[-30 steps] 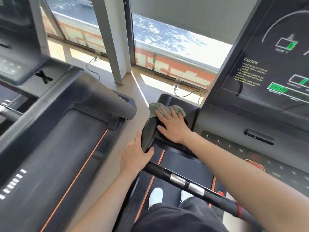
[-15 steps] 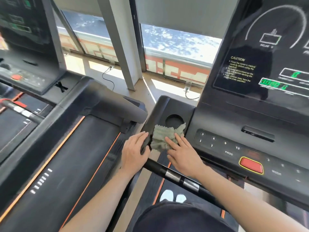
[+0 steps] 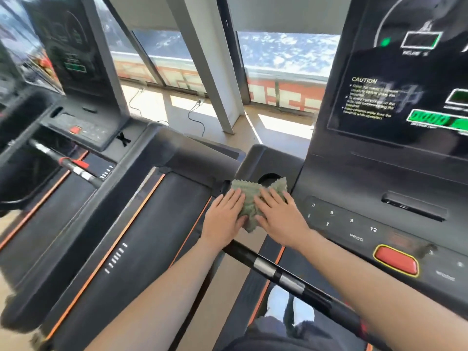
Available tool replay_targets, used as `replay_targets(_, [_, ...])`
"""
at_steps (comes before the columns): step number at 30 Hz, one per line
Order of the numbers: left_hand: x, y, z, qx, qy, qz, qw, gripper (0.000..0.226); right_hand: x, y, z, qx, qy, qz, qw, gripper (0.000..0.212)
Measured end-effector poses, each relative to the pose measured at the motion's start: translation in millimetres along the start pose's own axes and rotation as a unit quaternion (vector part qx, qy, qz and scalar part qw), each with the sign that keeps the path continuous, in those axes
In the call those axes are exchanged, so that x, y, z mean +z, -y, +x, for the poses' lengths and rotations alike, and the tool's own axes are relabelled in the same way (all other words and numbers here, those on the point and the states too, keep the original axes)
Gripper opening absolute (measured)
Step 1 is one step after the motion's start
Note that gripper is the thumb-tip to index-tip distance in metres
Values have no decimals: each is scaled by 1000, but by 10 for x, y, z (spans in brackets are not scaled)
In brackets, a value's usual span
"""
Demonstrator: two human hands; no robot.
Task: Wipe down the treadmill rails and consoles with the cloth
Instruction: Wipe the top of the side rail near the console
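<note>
**Both hands flat on the cloth at the console's left wing**

Nearest the camera, two white shoes [image 3: 278, 300] stand on the dark belt [image 3: 272, 252] of the treadmill. A black handlebar [image 3: 278, 272] with silver bands crosses above them, running from below the hands down toward the lower right.

Both bare forearms reach forward over this bar. The left grip [image 3: 222, 219] is released: its fingers lie straight over the outer edge of the console's side wing, with the thumb touching the cloth. The right grip [image 3: 281, 219] is also released, fingers spread and pressing flat on the cloth from above.

The green cloth [image 3: 249, 206] lies crumpled between and under the two hands, on the left wing of the console [image 3: 354, 178]. Its far edge reaches the rim of the round cup holder [image 3: 269, 176].

To the right of the hands are the console's number keys and a red button [image 3: 396, 260] with a yellow border. Above them rises the dark screen [image 3: 405, 84], showing a caution notice and green readouts.

To the left stands a second treadmill [image 3: 152, 224] with orange trim. Beyond it, cables [image 3: 197, 120] lie on the sunlit floor below the window [image 3: 283, 54].
</note>
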State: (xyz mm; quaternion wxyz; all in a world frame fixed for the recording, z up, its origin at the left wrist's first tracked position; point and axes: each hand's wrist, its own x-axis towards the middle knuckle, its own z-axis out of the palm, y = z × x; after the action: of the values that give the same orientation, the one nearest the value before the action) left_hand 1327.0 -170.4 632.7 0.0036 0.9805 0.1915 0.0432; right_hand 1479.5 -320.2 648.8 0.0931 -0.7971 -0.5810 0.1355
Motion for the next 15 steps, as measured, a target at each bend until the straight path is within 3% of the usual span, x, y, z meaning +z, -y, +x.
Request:
replay_targets(6, [-48,-38,-283,-178,-26,-48,982,64,30,80,495,-75,26,-56,995,58])
replay_targets(10, [-122,-62,-554,-264,-7,-69,962,59,20,265,730,-168,55,-106,979,70])
replay_targets(15, [-184,-111,-1077,-341,-12,-80,936,61,92,590,850,-267,87,-122,952,66])
